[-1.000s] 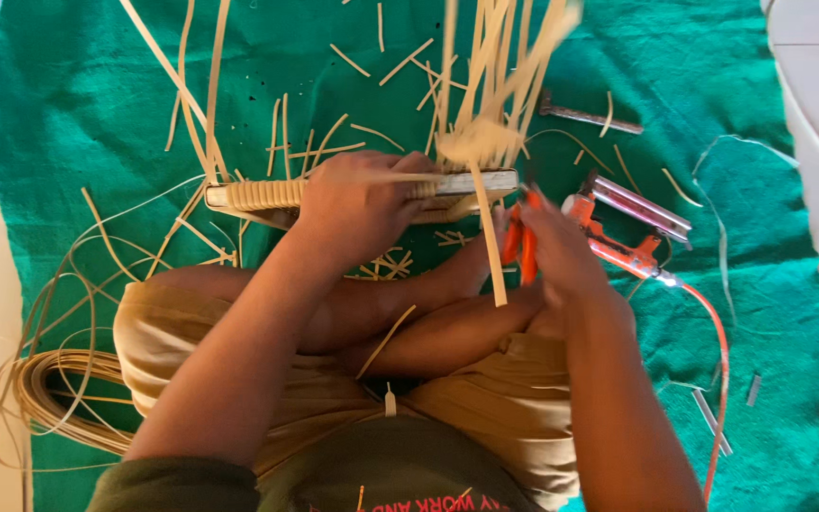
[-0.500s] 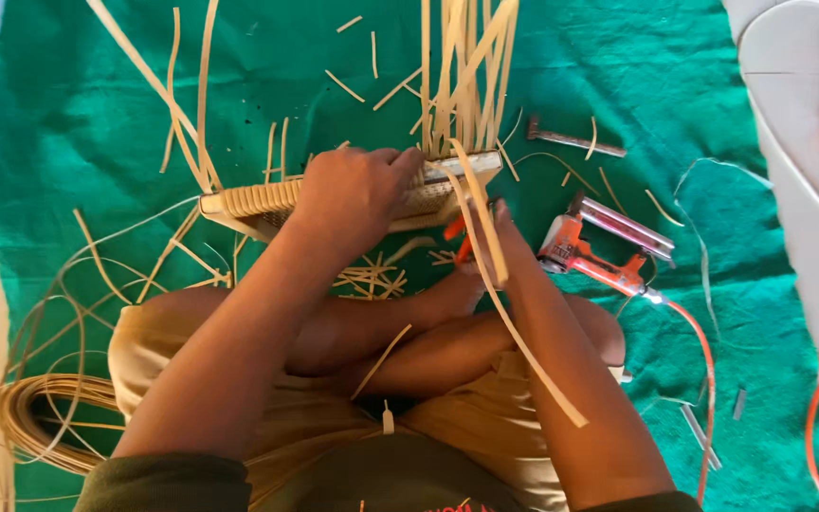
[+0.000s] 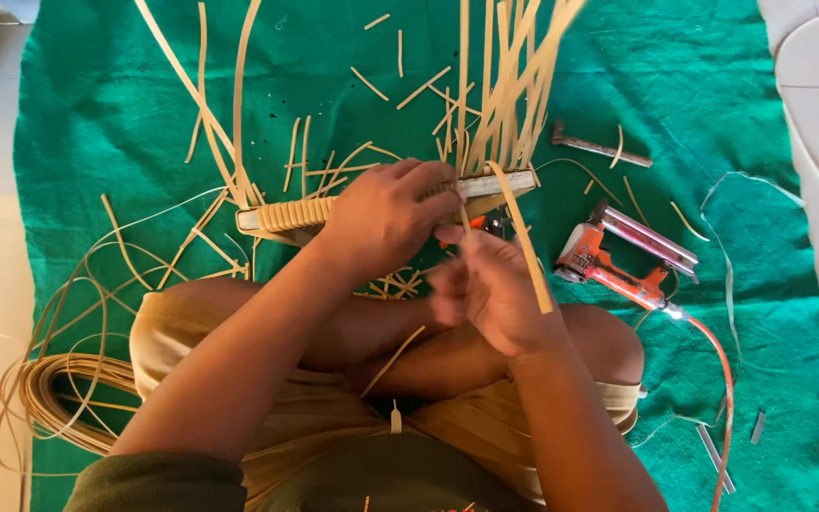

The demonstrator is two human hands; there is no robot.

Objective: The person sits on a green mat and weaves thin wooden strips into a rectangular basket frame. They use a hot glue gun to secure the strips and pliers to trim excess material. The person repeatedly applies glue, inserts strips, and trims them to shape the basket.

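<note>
Woven pale cane frame, a flat bar wrapped with split strips, lies across the green cloth on the floor just beyond the person's crossed legs, with a sheaf of loose upright cane strips rising from its right end. The left hand is clamped over the middle of the bar, pinning it down. The right hand is closed around a single flat cane strip that slants from the bar toward the near right; it is blurred, so the exact finger grip cannot be told. As a judgement, the strip could kink or split if bent sharply at the bar, and the bar could twist if the left hand's hold slackens. An orange staple gun with its orange hose lies right of the hands, close enough for a strip end to snag, and a coil of round cane rests at near left.
</note>
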